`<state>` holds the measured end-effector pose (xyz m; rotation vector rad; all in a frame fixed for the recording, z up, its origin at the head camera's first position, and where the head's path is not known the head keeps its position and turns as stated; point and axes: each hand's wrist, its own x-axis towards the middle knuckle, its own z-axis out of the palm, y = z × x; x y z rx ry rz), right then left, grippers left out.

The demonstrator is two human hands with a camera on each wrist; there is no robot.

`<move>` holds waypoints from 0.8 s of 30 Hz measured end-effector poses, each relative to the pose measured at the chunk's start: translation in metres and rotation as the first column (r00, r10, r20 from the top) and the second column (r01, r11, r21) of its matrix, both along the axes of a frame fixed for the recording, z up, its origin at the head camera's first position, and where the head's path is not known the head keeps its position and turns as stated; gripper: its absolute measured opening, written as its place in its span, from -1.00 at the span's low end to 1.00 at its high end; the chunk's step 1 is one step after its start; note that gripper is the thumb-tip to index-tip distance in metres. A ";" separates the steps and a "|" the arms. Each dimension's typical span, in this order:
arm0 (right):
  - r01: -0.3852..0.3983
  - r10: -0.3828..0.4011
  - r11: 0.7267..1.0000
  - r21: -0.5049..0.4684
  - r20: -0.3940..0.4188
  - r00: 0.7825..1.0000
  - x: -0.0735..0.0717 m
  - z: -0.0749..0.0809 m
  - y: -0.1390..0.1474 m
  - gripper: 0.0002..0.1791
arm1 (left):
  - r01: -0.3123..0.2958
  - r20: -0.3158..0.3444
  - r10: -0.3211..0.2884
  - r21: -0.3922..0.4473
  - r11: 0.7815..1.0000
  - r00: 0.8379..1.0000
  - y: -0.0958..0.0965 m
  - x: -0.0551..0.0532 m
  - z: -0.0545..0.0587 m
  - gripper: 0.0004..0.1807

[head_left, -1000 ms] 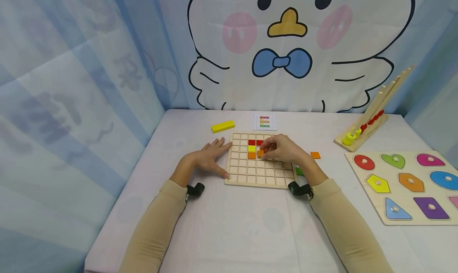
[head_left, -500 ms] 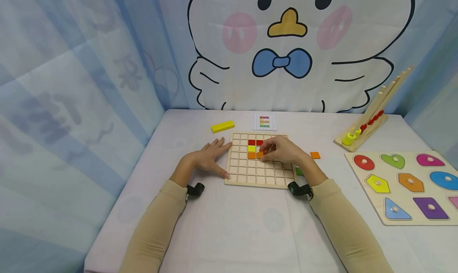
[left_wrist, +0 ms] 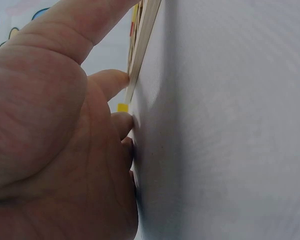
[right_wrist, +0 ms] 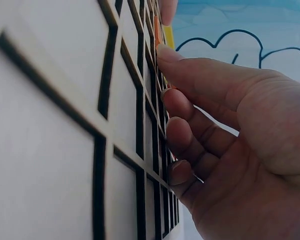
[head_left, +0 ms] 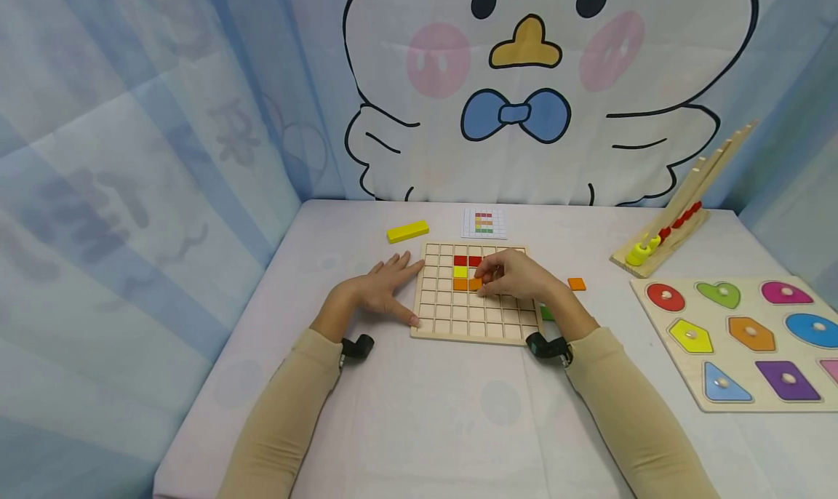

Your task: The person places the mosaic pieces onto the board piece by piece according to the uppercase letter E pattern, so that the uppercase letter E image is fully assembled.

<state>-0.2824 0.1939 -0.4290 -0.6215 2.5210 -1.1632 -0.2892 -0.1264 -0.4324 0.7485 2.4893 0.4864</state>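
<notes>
A wooden grid board (head_left: 458, 324) lies on the table, with red tiles (head_left: 461, 261), a yellow tile (head_left: 461, 272) and an orange tile (head_left: 460, 284) in its cells. My left hand (head_left: 389, 284) rests at the board's left edge, fingers spread, the thumb at the lower corner. Over the board's middle, my right hand (head_left: 520, 272) pinches a second orange tile (head_left: 475, 284), which lies flat in the cell beside the first. In the right wrist view, the thumb touches that orange tile (right_wrist: 157, 30) while the other fingers curl close to the grid.
Behind the board are a yellow block (head_left: 408, 231) and a pattern card (head_left: 484, 223). To the right lie a loose orange tile (head_left: 577, 284) and a partly hidden green piece (head_left: 547, 313). Farther right are a knobbed shape puzzle (head_left: 736, 364) and a wooden bead stand (head_left: 710, 172).
The orange tile in my right hand has gone from tilted to flat in its cell, lining up with the first orange tile. My left hand has stayed still.
</notes>
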 end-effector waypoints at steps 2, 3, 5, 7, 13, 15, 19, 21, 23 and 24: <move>0.001 -0.001 1.000 -0.003 0.001 1.000 0.001 0.000 0.000 -0.71 | -0.001 0.000 0.001 0.000 1.000 1.000 0.000 0.000 0.000 0.40; 0.001 -0.001 1.000 -0.005 0.001 1.000 0.001 0.001 0.000 -0.70 | -0.003 0.001 0.003 -0.001 1.000 1.000 0.000 0.000 0.000 0.40; 0.001 -0.001 1.000 -0.007 0.001 1.000 0.002 0.001 0.000 -0.69 | -0.005 0.001 0.005 -0.003 1.000 1.000 0.000 0.000 0.000 0.40; 0.001 -0.001 1.000 -0.007 0.000 1.000 0.002 0.002 0.000 -0.69 | -0.005 0.000 0.005 -0.005 1.000 1.000 0.000 0.000 0.000 0.40; -0.003 0.003 1.000 0.000 -0.009 1.000 0.002 0.001 -0.001 -0.71 | -0.009 0.001 0.009 -0.016 1.000 1.000 0.001 0.001 0.001 0.40; 0.001 -0.001 1.000 0.001 -0.014 1.000 0.001 0.001 0.000 -0.70 | -0.011 0.003 0.011 -0.015 1.000 1.000 0.001 0.001 0.001 0.40; 0.015 -0.015 1.000 0.000 -0.042 0.999 -0.001 0.000 0.000 -0.67 | -0.018 0.009 0.018 -0.015 1.000 1.000 0.001 0.001 0.001 0.40; 0.025 -0.025 1.000 0.000 -0.069 0.997 -0.001 0.001 0.000 -0.63 | -0.020 0.013 0.020 -0.014 1.000 1.000 0.001 0.001 0.001 0.40; 0.038 -0.038 0.999 0.002 -0.097 0.995 -0.001 0.003 0.000 -0.60 | -0.021 0.013 0.021 -0.010 1.000 1.000 0.001 0.001 0.000 0.40; 0.042 -0.041 0.999 0.002 -0.110 0.993 0.000 0.004 0.001 -0.58 | -0.022 0.013 0.022 -0.007 1.000 1.000 0.001 0.001 0.000 0.40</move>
